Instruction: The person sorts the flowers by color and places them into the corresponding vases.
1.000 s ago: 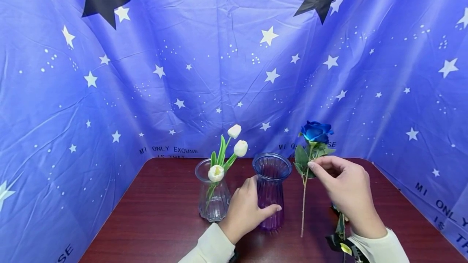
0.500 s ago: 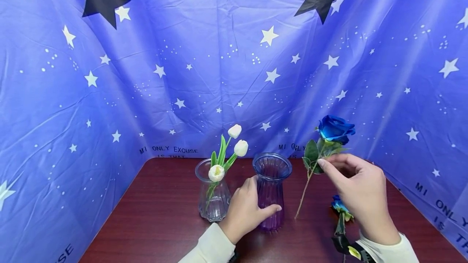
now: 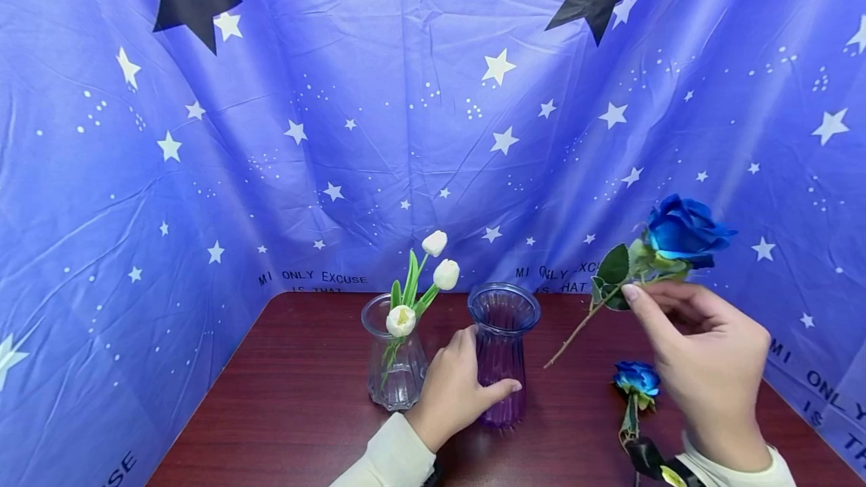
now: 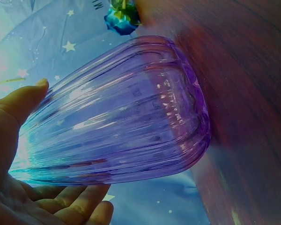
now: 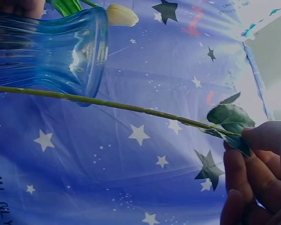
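Observation:
My left hand [image 3: 460, 389] is wrapped round a ribbed glass vase [image 3: 504, 352], blue at the rim and purple below, which stands upright on the table. The left wrist view shows the thumb on one side of this vase [image 4: 126, 112] and the fingers on the other. Between thumb and fingertips my right hand [image 3: 710, 359] pinches a blue rose [image 3: 686, 231] by its stem near the leaves. The rose is tilted, bloom up to the right, its bare stem [image 5: 145, 111] slanting down towards the vase. The right wrist view leaves the bloom out of sight.
Left of the purple vase stands a clear glass vase [image 3: 395, 378] with white tulips [image 3: 445, 274] in it. A second blue rose [image 3: 636, 380] lies on the dark red table [image 3: 284, 412], partly behind my right wrist. A star-printed blue cloth [image 3: 379, 134] hangs round the table.
My right hand has moved right with the rose, tilting it from nearly upright to a slant. More of the rose on the table shows. My left hand and both vases stay put.

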The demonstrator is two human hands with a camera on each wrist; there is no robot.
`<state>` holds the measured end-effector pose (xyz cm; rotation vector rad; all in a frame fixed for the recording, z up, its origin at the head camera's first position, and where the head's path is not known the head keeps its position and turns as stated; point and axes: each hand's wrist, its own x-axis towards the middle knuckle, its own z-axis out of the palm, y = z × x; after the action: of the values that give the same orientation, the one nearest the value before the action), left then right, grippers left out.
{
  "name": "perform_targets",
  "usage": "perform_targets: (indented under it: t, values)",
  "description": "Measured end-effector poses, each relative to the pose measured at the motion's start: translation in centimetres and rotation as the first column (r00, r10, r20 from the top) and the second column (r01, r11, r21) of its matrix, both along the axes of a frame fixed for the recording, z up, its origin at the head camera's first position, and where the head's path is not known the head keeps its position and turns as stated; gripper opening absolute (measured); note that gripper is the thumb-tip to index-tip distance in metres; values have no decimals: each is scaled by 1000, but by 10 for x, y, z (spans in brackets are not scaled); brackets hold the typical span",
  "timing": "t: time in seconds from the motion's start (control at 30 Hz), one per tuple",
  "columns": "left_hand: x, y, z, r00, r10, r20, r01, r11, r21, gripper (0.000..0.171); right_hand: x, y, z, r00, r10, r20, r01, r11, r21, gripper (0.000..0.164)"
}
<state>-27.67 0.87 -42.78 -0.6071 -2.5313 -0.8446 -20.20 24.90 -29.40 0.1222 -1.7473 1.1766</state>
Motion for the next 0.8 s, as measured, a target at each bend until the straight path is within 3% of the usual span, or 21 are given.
perform_targets:
  t: [0.13, 0.33, 0.53, 0.8]
  values:
    - [0, 0, 0, 1000, -2, 5, 2, 1000, 1, 95, 3, -2, 4, 993, 38, -111, -48, 994, -93, 14]
    - [1, 0, 1, 1000, 3, 12, -3, 1000, -8, 96, 7, -5, 8, 937, 67, -342, -133, 976, -171, 19]
    - [1, -1, 2, 1000, -1, 13, 1, 1000, -5, 95, 14, -10, 14, 906, -11, -424, -102, 965, -243, 23]
    - [1, -1, 2, 1000, -2, 13, 2, 1000, -5, 95, 18, -12, 19, 854, -46, -518, -179, 910, -375, 25]
